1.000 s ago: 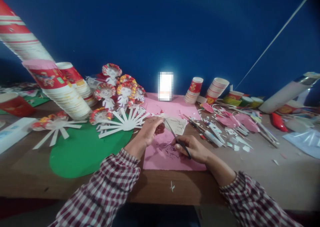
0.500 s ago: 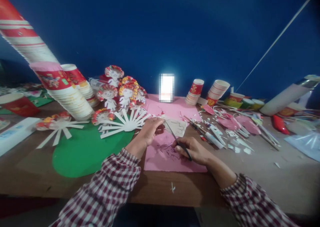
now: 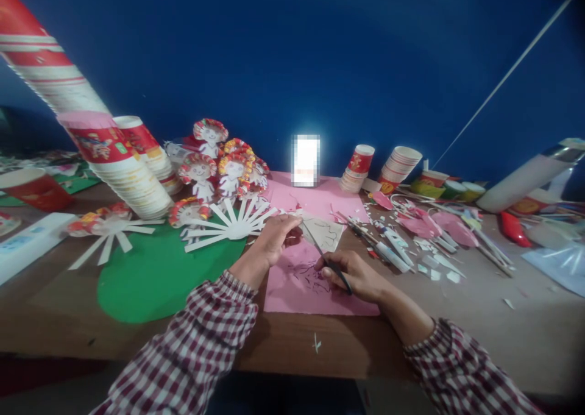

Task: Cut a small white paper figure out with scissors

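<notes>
Fingers (image 3: 337,256) of the right hand (image 3: 359,272) wrap the tool (image 3: 343,280), its long axis running five to eleven o'clock, toward the paper (image 3: 331,232) at their twelve, whose nine-o'clock edge the nearer left hand (image 3: 276,238) seems to pinch.

There is one bright panel (image 3: 306,161). Just to its right stand two cup stacks (image 3: 358,170); to its left, two more, two fans (image 3: 237,227) and at least four dolls (image 3: 200,174). Before it are two hands (image 3: 276,238) (image 3: 353,273).
</notes>
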Motion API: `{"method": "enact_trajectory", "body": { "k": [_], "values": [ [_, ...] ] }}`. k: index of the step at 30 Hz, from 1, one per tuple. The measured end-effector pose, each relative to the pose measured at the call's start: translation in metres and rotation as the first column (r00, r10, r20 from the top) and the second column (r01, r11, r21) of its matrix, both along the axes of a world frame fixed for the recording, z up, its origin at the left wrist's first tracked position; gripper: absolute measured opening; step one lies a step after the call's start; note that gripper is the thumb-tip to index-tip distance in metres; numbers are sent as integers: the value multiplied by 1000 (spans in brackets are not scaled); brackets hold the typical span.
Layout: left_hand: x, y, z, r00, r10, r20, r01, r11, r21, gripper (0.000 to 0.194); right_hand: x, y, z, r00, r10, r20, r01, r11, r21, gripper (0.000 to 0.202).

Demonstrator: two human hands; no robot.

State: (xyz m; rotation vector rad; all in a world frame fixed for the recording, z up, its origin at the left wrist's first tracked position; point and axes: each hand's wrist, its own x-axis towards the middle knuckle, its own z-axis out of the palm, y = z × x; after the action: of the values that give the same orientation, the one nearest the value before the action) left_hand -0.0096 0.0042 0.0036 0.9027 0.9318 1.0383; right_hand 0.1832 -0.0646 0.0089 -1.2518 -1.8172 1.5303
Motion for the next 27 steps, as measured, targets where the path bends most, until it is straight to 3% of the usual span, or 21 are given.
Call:
{"method": "enact_trajectory", "body": {
  "k": [21, 27],
  "values": [
    [-1, 0, 0, 1000, 8, -1, -8, 1000, -19, 25, 1, 0, -2, 1000, 7, 29, -6, 1000, -3, 43],
    [-2, 1, -2, 999, -16, -43, 19, 997, 73, 28, 2, 1, -4, 998, 16, 54, -17, 1000, 17, 42]
  ]
}}
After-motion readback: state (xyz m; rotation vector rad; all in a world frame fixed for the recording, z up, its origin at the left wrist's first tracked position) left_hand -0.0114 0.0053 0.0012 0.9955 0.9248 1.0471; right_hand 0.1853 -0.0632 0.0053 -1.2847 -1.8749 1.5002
